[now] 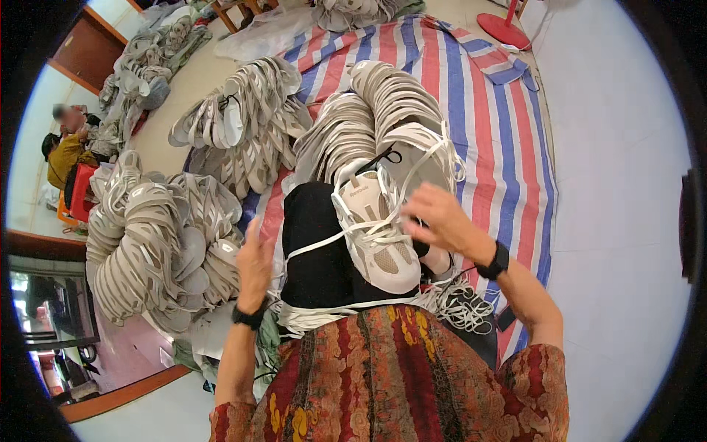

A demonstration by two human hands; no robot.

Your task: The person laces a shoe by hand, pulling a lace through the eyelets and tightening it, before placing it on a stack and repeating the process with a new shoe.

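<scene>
Head view shows one shoe (374,230) between two hands (255,267) (443,219), left fingers (252,231) apart, right fingers (421,209) blurred, hold unclear.

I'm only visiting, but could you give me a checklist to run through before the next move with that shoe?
1. Shoe resting on the black-covered lap: ok, its toe points toward the person.
2. White lace on the shoe: ok, it crosses the shoe's front.
3. Lace tidied away: not ok, a length trails leftward across the lap.
4. Left hand clear of the shoe: ok, it is apart, to the left.
5. Right hand gripping lace: cannot tell, its fingertips are blurred beside the shoe.
6. Spare laces neatly sorted: not ok, they lie in a jumble.
</scene>
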